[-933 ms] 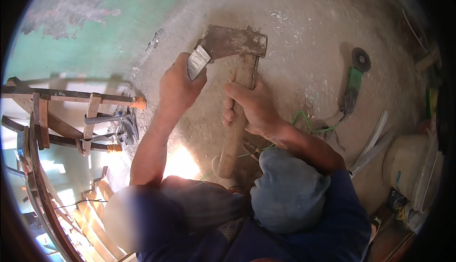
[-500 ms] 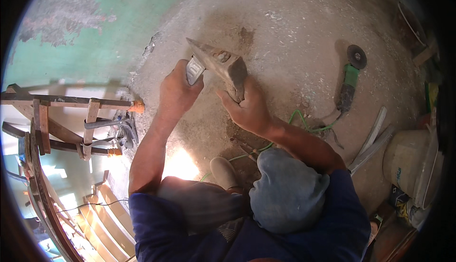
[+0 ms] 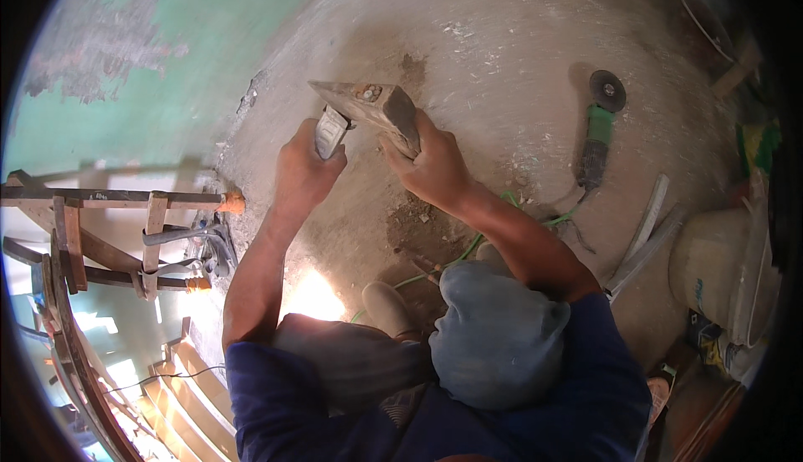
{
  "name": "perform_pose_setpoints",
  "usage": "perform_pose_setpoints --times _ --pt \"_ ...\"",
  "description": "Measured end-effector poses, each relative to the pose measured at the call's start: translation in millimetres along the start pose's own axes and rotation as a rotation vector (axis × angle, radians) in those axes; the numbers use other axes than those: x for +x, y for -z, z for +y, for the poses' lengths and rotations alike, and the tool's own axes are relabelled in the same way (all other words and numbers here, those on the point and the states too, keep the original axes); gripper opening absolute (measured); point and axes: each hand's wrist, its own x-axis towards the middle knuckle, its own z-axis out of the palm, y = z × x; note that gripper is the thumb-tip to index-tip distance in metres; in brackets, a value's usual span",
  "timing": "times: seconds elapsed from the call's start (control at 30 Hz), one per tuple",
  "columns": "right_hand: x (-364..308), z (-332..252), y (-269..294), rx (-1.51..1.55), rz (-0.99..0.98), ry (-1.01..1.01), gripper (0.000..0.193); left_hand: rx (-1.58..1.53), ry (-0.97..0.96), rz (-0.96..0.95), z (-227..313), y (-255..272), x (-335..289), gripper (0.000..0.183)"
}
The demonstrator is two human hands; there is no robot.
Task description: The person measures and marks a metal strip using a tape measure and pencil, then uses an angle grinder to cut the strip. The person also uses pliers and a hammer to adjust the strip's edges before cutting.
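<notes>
My left hand [image 3: 305,165] is closed around a short, flat, pale grey block [image 3: 331,131] with a marked face; its kind is not plain. The block's upper end meets the underside of a dusty, wedge-shaped tool head [image 3: 372,106], near its thin end. That head is grey-brown, with a rough round plug set in its top and a thick, blunt end at the right. My right hand [image 3: 431,165] grips the wedge-shaped head at this blunt end, thumb toward me. Both things are held above the floor, between my hands and the wall.
An angle grinder [image 3: 597,136] with a dark disc lies on the dusty floor [image 3: 502,69] at right, near a green cord [image 3: 468,248]. Pale strips [image 3: 648,228] and a tan bucket [image 3: 709,261] are farther right. Wooden frames [image 3: 109,198] stand at left beside a green wall [image 3: 226,35].
Both hands and the wedge-shaped head have shifted slightly left in the picture, and the head has turned a little. The grinder and floor also appear shifted left, as my view has moved.
</notes>
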Motion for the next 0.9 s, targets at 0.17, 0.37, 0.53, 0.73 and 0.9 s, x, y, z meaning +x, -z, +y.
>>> perform_pose_setpoints --times 0.17,0.37,0.53,0.73,0.9 --pt "5 6 4 -0.067 0.038 0.062 0.031 -0.006 0.017 -0.022 1 2 -4 0.031" --pt "15 11 15 -0.184 0.038 0.131 0.037 0.014 -0.017 0.017 3 -1 0 0.03" --pt "17 4 3 0.085 0.093 0.064 0.032 0.066 -0.051 0.071 -2 -8 4 0.03" --pt "9 -27 36 0.692 -0.058 -0.375 0.027 -0.01 -0.033 0.051 4 5 -11 0.027" --pt "3 -36 49 0.685 -0.02 -0.349 0.028 -0.063 0.001 0.004 6 12 -17 0.025"
